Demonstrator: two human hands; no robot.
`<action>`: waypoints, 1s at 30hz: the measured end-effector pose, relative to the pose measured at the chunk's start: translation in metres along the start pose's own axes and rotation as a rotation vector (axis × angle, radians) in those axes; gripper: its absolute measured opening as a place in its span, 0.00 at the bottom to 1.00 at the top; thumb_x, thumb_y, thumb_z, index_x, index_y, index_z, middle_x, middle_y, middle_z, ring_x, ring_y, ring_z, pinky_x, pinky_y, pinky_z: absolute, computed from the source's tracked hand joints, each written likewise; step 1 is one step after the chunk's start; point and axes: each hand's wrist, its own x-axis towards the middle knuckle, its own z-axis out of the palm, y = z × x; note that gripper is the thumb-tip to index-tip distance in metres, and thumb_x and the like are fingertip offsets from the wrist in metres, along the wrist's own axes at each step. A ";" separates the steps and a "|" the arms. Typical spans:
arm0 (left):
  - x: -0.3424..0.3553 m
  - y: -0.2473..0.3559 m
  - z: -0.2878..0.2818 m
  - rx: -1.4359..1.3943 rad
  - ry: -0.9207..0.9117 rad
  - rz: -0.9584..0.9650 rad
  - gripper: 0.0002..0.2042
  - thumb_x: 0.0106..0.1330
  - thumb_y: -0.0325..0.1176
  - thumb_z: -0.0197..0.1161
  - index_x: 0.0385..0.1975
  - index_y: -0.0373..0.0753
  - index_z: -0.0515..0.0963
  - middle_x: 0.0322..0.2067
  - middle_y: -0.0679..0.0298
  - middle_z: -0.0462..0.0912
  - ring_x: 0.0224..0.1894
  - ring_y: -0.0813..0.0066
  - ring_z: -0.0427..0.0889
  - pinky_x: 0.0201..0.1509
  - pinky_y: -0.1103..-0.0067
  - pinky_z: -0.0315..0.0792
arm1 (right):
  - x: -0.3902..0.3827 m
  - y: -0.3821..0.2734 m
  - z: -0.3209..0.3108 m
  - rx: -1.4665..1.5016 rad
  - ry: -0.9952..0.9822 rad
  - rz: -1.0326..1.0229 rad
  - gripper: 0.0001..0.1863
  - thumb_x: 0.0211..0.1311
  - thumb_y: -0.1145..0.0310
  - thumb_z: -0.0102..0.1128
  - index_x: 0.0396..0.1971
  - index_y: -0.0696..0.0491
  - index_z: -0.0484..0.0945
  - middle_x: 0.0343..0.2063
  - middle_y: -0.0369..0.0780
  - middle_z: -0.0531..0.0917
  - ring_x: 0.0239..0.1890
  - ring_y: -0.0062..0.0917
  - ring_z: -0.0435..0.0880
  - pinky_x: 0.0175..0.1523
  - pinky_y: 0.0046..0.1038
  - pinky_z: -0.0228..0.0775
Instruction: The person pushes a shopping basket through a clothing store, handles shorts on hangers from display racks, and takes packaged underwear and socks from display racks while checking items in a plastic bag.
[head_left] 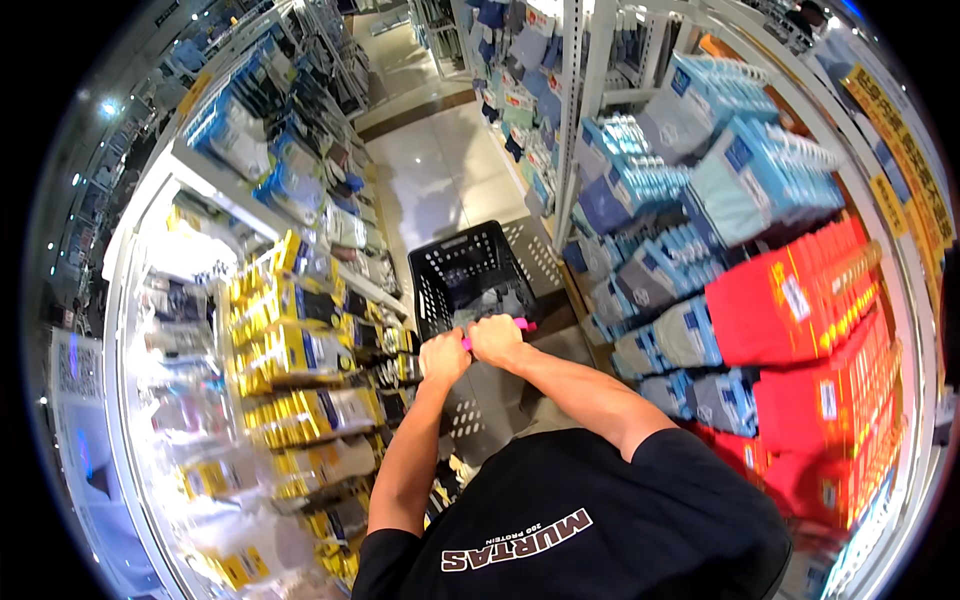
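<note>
At the far left of the frame we saw a pale panel (80, 375) beyond a white rack, and beside it rows of yellow-and-white packets (300, 350) hung from middle height to the lower edge. Above these, in the upper left, we had hanging blue-and-white packs (235, 135). Near the centre, our left hand (444, 356) had its fingers closed around a pink handle (467, 344), which ran on to the right. Just above it in the frame, at the centre, was the black basket (430, 300) with holes in its walls; dark grey items (500, 302) lay inside, too unclear for us to name. Our right hand (497, 340) gripped the same handle, fingers curled over it, a pink end showing past them. We wore a black T-shirt (640, 520), lower centre. Further right hung light-blue packs (685, 335), then red packs (790, 305), and at the upper right edge a yellow sign (900, 165).
</note>
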 end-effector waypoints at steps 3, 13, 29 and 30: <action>0.046 -0.009 -0.012 0.020 0.002 -0.003 0.08 0.55 0.36 0.62 0.32 0.41 0.79 0.29 0.51 0.85 0.35 0.50 0.85 0.40 0.61 0.78 | 0.045 0.021 -0.012 0.010 0.002 -0.031 0.10 0.52 0.64 0.56 0.27 0.53 0.83 0.25 0.46 0.86 0.28 0.38 0.87 0.33 0.40 0.78; 0.164 -0.045 -0.038 -0.012 0.071 -0.014 0.07 0.55 0.36 0.61 0.30 0.42 0.77 0.29 0.53 0.85 0.33 0.50 0.85 0.38 0.60 0.77 | 0.168 0.069 -0.039 0.017 0.024 -0.142 0.10 0.53 0.65 0.56 0.27 0.54 0.82 0.25 0.46 0.86 0.28 0.39 0.87 0.33 0.39 0.78; 0.322 -0.132 -0.091 -0.087 0.128 0.098 0.06 0.56 0.36 0.59 0.29 0.43 0.78 0.27 0.55 0.85 0.32 0.53 0.85 0.37 0.61 0.77 | 0.348 0.092 -0.051 -0.107 0.143 -0.115 0.08 0.52 0.64 0.57 0.23 0.52 0.80 0.20 0.45 0.84 0.23 0.39 0.86 0.29 0.39 0.77; 0.335 -0.133 -0.093 -0.087 0.119 0.128 0.06 0.55 0.35 0.60 0.29 0.43 0.77 0.28 0.55 0.85 0.33 0.54 0.85 0.37 0.61 0.78 | 0.356 0.096 -0.057 -0.104 0.127 -0.080 0.08 0.52 0.63 0.57 0.23 0.52 0.80 0.20 0.45 0.84 0.23 0.39 0.86 0.29 0.40 0.77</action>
